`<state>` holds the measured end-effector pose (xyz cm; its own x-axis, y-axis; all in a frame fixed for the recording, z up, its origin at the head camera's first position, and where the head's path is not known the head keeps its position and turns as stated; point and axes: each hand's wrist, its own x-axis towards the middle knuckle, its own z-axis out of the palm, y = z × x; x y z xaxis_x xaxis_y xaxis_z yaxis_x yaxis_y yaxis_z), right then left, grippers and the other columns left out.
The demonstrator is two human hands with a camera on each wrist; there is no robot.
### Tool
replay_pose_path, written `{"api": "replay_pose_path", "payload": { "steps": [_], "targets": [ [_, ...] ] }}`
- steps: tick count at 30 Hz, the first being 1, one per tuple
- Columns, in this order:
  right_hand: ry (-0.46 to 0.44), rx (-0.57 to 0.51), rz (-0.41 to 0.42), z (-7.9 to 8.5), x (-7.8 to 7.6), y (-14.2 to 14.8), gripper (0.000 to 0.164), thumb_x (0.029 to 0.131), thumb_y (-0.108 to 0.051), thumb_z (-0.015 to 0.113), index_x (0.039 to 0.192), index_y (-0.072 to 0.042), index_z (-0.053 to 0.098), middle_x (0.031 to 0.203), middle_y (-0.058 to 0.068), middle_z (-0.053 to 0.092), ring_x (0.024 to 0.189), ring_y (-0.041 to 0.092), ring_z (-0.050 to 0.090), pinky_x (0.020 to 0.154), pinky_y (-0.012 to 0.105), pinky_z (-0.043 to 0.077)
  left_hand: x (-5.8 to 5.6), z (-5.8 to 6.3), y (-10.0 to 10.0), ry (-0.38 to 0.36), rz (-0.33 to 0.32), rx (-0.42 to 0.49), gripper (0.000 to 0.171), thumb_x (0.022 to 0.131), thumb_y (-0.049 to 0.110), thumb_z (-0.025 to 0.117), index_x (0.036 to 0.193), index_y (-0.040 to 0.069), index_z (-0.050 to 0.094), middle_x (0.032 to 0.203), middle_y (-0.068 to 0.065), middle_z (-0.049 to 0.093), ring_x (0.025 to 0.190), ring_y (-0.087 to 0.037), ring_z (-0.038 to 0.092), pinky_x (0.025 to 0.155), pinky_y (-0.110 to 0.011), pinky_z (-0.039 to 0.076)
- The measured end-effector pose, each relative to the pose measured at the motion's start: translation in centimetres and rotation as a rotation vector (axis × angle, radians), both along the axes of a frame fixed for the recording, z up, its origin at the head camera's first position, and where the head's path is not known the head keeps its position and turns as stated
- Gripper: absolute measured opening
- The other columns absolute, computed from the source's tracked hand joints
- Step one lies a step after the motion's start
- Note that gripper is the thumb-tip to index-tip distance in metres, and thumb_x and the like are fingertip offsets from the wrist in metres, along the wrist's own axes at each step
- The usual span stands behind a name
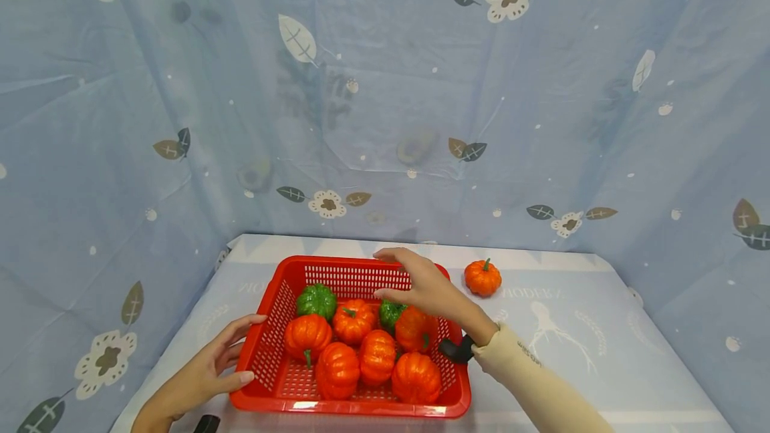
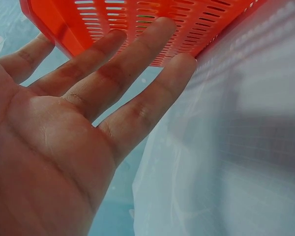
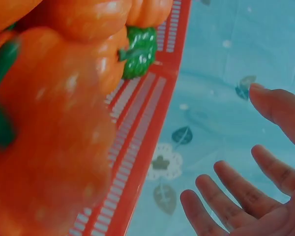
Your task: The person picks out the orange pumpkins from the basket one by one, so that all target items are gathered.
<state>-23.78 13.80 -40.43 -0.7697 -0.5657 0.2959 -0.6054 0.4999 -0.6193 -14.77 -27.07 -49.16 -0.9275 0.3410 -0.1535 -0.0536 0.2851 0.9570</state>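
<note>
Red basket (image 1: 351, 407): sits on the worktop, lower centre of the frame. Contents: six orange pumpkins (image 1: 337, 371) and two green pumpkins (image 1: 316, 301), the green ones in the upper half of the group.

Your left hand (image 1: 207, 367) is at the basket's left side, fingers extended; in the left wrist view the fingertips lie against the slotted outer wall. No grip around it.

Your right hand (image 1: 424, 282) is over the basket's upper right part, fingers spread, thumb apart from them, holding nothing. The right wrist view shows the same spread, with a blurred orange pumpkin large at its left edge.

One more orange pumpkin, the outlying pumpkin (image 1: 482, 279), rests outside, right of the basket's upper right corner. Your right forearm has a cream sleeve (image 1: 529, 379). Worktop (image 1: 607, 359): pale printed cover. Behind: blue curtain (image 1: 385, 99), leaf and flower print.
</note>
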Motion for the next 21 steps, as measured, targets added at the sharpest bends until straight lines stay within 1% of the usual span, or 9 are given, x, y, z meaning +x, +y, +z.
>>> {"api": "replay_pose_path", "payload": {
  "steps": [4, 8, 11, 12, 16, 21],
  "targets": [
    [-0.002, 0.036, 0.088, 0.2, 0.1, -1.8, 0.066, 0.091, -0.040, 0.079, 0.145, -0.013, 0.054, 0.139, -0.002, 0.060, 0.125, 0.016, 0.057, 0.107, 0.044, 0.048, 0.0, 0.0, 0.0, 0.000, 0.002, -0.002, 0.083, 0.093, 0.019, 0.074, 0.160, 0.018, 0.024, 0.164, -0.024, 0.021, 0.138, -0.053, 0.041, 0.093, -0.043, 0.058],
    [-0.015, 0.097, 0.162, 0.5, 0.4, -3.7, 0.067, 0.092, -0.038, 0.078, 0.149, -0.014, 0.051, 0.144, 0.000, 0.058, 0.133, 0.014, 0.053, 0.112, 0.037, 0.044, -0.1, -0.1, -0.1, 0.014, -0.006, 0.000, 0.083, 0.094, 0.019, 0.073, 0.160, 0.018, 0.024, 0.163, -0.024, 0.022, 0.138, -0.052, 0.041, 0.093, -0.043, 0.058],
    [-0.012, 0.142, 0.224, 0.6, 0.5, -5.2, 0.066, 0.093, -0.035, 0.078, 0.150, -0.015, 0.050, 0.147, 0.000, 0.056, 0.136, 0.014, 0.050, 0.114, 0.034, 0.041, -0.2, -0.1, -0.2, 0.027, -0.011, -0.002, 0.082, 0.093, 0.019, 0.073, 0.160, 0.018, 0.025, 0.163, -0.025, 0.023, 0.137, -0.051, 0.042, 0.093, -0.044, 0.058],
    [-0.008, 0.161, 0.244, 0.5, 0.6, -5.7, 0.065, 0.094, -0.035, 0.077, 0.150, -0.016, 0.050, 0.147, -0.001, 0.055, 0.137, 0.013, 0.049, 0.115, 0.033, 0.040, -0.2, -0.1, -0.2, 0.031, -0.011, -0.004, 0.082, 0.093, 0.019, 0.073, 0.160, 0.017, 0.025, 0.163, -0.025, 0.023, 0.137, -0.051, 0.042, 0.093, -0.044, 0.058],
    [0.017, 0.226, 0.329, 0.0, 0.5, -7.3, 0.064, 0.095, -0.036, 0.076, 0.149, -0.015, 0.051, 0.150, -0.006, 0.052, 0.139, 0.012, 0.045, 0.117, 0.030, 0.036, -0.1, -0.1, -0.1, 0.027, -0.004, -0.007, 0.083, 0.093, 0.019, 0.074, 0.160, 0.018, 0.025, 0.163, -0.025, 0.023, 0.137, -0.052, 0.042, 0.094, -0.044, 0.058],
    [0.012, 0.277, 0.396, -0.3, 0.6, -8.8, 0.064, 0.094, -0.034, 0.077, 0.149, -0.016, 0.050, 0.151, -0.007, 0.050, 0.142, 0.009, 0.041, 0.118, 0.027, 0.032, 0.0, -0.1, -0.1, 0.031, -0.013, 0.002, 0.082, 0.093, 0.018, 0.074, 0.160, 0.018, 0.025, 0.163, -0.024, 0.023, 0.137, -0.052, 0.042, 0.095, -0.044, 0.057]
  ]
}}
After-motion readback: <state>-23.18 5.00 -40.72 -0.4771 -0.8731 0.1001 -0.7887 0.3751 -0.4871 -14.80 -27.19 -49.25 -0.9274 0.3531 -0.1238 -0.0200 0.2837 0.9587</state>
